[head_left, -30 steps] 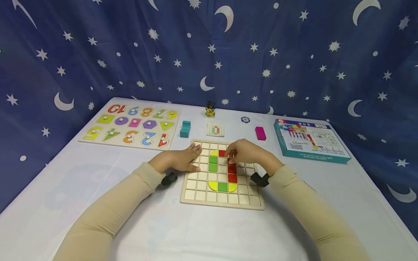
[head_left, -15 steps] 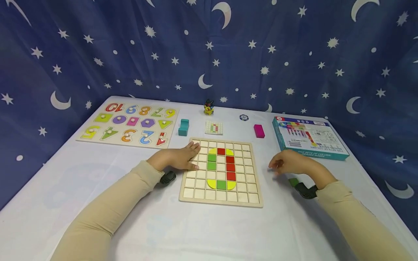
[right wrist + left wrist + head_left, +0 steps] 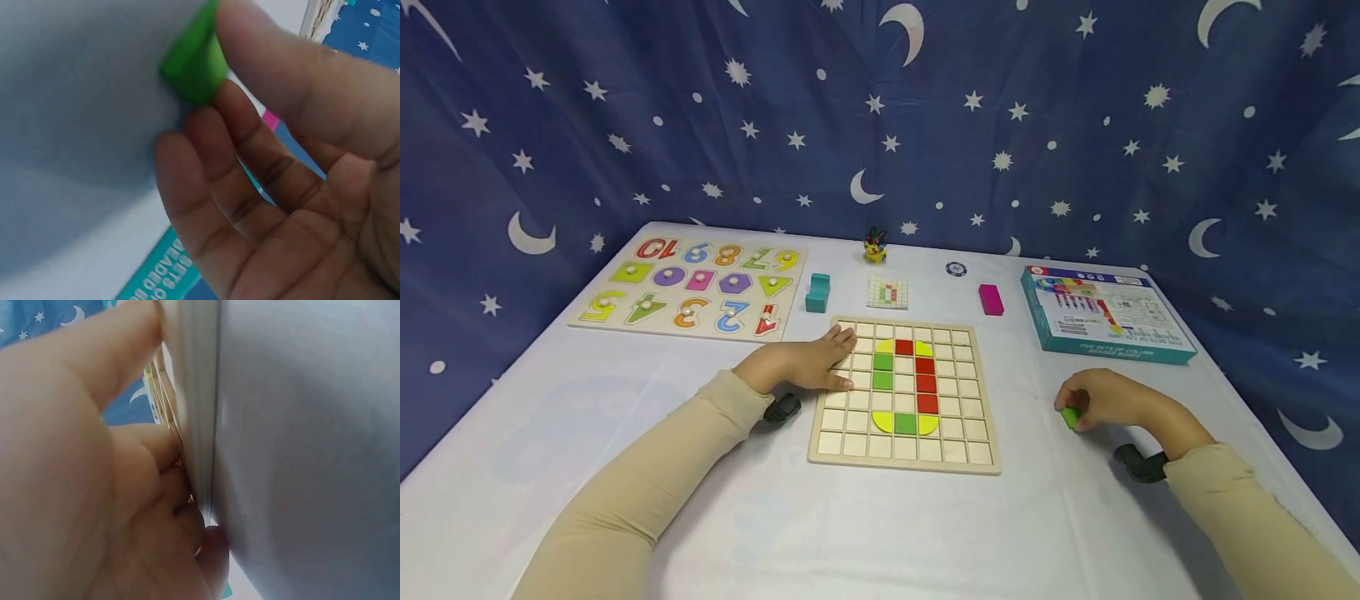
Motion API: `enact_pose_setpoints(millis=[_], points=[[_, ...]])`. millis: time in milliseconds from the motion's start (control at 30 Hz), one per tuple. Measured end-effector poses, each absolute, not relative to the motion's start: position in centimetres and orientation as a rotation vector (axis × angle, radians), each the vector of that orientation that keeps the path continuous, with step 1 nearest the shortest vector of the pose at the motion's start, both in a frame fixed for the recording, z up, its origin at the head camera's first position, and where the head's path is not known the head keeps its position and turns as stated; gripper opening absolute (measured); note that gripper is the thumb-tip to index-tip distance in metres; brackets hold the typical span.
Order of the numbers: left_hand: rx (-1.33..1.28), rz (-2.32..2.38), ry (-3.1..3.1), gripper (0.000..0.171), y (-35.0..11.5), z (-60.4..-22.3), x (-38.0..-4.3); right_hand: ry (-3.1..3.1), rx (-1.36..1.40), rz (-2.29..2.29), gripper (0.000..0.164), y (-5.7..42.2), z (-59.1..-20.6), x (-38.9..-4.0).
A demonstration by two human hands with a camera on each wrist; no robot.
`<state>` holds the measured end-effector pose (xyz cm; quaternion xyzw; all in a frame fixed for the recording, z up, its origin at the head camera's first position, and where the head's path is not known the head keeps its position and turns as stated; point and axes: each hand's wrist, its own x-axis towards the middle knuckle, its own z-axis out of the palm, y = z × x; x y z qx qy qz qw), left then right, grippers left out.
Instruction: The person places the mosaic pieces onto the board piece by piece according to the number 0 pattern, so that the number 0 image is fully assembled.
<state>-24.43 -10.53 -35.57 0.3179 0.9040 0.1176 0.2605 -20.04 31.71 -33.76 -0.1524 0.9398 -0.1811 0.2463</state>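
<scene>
A wooden grid board [image 3: 842, 458] lies on the table, with red, green and yellow tiles set in a ring of its cells. Red squares [image 3: 927, 383] run down the right side, green squares [image 3: 883, 380] down the left, and yellow rounded pieces [image 3: 883, 422] sit at the corners. My left hand [image 3: 801, 364] rests on the board's left edge with its fingers spread. Right of the board, my right hand [image 3: 1105, 400] pinches a green block [image 3: 197, 59] between thumb and fingers, close over the tabletop.
A pattern card [image 3: 887, 293] lies behind the board. Around it are a teal block [image 3: 817, 293], a small figurine [image 3: 875, 246], a round chip [image 3: 956, 269] and a magenta block [image 3: 991, 300]. A number puzzle [image 3: 688, 283] lies back left, a teal box [image 3: 1108, 312] back right.
My right hand has left the board's red column, moved right and taken hold of the green block that lay on the table. My left hand has stayed on the board's edge.
</scene>
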Motion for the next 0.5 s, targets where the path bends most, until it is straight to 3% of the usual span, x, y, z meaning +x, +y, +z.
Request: enact_pose_setpoints(millis=[500], points=[[0.879, 0.303, 2.451, 0.082, -10.7, -35.9, -24.6, 2.581, -0.498, -0.551, 0.022, 28.3, -34.2, -21.2]])
